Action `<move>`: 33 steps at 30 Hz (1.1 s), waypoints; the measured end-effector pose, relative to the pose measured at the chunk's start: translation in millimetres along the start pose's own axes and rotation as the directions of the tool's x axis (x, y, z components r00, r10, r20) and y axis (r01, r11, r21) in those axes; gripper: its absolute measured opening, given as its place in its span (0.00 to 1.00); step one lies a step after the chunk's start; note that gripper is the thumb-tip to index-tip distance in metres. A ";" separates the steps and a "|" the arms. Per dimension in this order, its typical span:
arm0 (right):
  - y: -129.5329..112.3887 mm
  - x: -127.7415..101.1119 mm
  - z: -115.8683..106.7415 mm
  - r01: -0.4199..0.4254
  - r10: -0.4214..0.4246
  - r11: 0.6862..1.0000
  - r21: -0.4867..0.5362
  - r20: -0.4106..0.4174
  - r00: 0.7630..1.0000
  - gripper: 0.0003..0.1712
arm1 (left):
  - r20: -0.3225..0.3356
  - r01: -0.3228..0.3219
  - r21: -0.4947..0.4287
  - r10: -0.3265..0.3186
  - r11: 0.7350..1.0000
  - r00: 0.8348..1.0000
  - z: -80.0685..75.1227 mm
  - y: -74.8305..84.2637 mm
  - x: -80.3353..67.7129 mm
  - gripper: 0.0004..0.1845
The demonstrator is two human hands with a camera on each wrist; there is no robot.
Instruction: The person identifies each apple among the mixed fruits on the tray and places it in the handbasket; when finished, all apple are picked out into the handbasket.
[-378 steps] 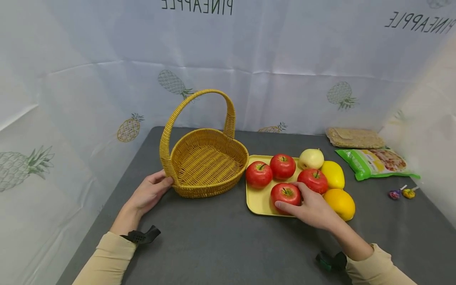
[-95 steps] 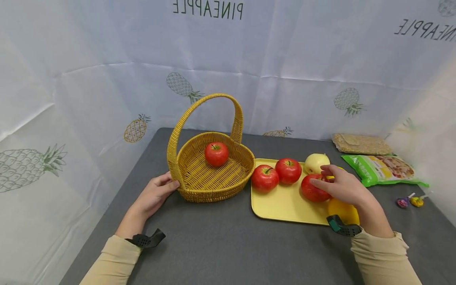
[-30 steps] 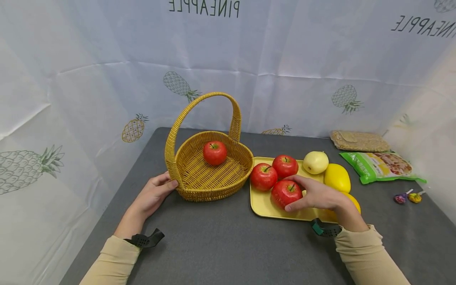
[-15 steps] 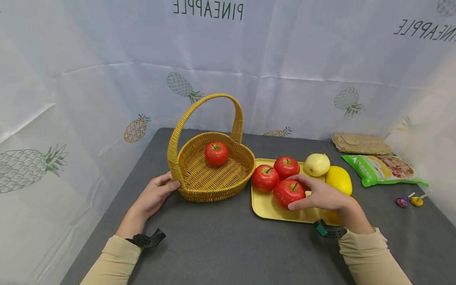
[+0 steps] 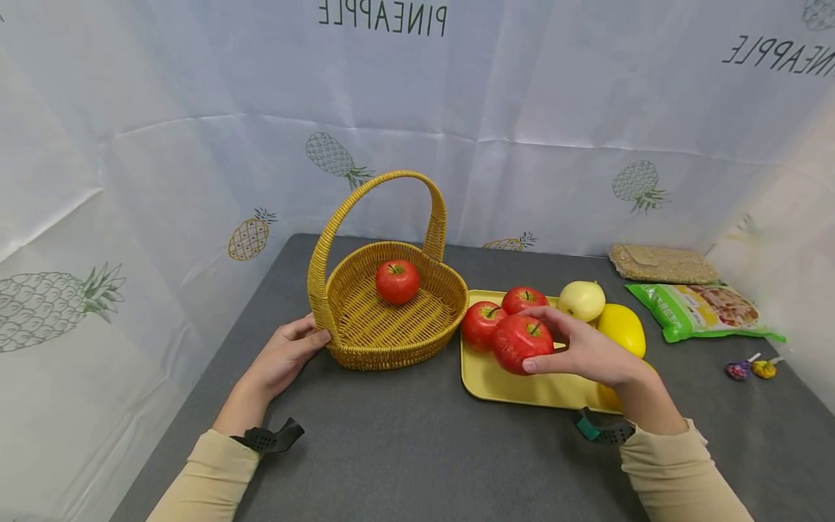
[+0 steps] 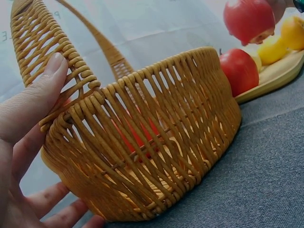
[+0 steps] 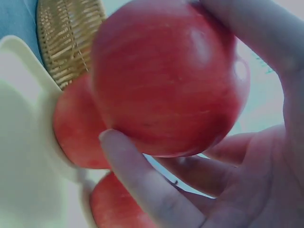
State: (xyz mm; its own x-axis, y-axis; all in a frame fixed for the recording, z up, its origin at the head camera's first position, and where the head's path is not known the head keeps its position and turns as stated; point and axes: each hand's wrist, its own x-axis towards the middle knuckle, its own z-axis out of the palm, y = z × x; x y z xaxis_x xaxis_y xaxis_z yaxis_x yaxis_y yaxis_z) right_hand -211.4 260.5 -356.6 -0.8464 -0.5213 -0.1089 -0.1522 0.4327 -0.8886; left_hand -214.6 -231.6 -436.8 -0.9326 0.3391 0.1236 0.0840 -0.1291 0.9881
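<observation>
A woven wicker basket [image 5: 365, 330] sits left of a flat yellow tray [image 5: 522, 388] on the grey surface [image 5: 424, 449]; a round red apple [image 5: 396, 281] lies in the basket

Beige long sleeves [image 5: 209, 475], black wrist straps [image 5: 267, 437] (right one green-edged)

My right hand [image 5: 590, 353] has lifted a red apple [image 5: 522, 343] clear of the yellow tray [image 5: 515, 388]; half a second ago that apple sat on the tray under my fingers. Three seconds back it lay farther right on the tray, near the lemon [image 5: 621, 329]. At the start, the wicker basket [image 5: 390, 319] was empty and four apples sat on the tray; now one apple [image 5: 397, 281] lies inside the basket and two [image 5: 481, 324] remain on the tray.
</observation>
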 end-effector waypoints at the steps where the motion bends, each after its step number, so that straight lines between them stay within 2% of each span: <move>1: -1.1 0.4 1.7 0.000 0.000 1.000 0.011 -0.009 1.000 0.41 | 0.004 -0.004 -0.003 0.004 1.000 1.000 0.0 0.0 -0.1 0.16; 7: -5.6 9.3 17.8 0.022 -0.017 0.996 0.091 -0.048 0.999 0.39 | 0.009 -0.013 -0.012 0.013 1.000 1.000 -2.5 1.0 -2.1 0.16; 14: -15.4 22.2 44.9 0.077 -0.069 0.990 0.118 -0.070 0.995 0.40 | 0.026 -0.030 -0.014 0.031 0.999 0.999 -3.7 -2.6 -1.3 0.14; 22: -28.4 39.9 60.1 0.038 -0.015 0.991 0.128 -0.182 0.983 0.39 | 0.011 -0.015 -0.005 0.015 1.000 1.000 -0.8 -4.4 -1.7 0.16; 29: -40.8 58.2 69.2 -0.021 0.061 0.985 0.169 -0.233 0.971 0.40 | 0.002 -0.010 0.003 0.010 1.000 1.000 0.2 -4.8 -2.9 0.16; 33: -48.5 69.3 73.7 -0.020 0.062 0.985 0.170 -0.247 0.967 0.41 | 0.005 -0.009 0.006 0.009 1.000 1.000 0.2 -4.4 -2.3 0.19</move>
State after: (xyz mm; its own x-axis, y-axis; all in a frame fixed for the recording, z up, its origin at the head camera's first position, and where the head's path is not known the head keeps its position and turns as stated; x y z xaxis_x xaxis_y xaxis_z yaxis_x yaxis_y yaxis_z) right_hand -225.1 149.1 -353.9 -0.9540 -0.2954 -0.0506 -0.0461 0.3116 -0.9491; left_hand -212.8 -231.7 -441.4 -0.9302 0.3422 0.1327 0.0944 -0.1264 0.9875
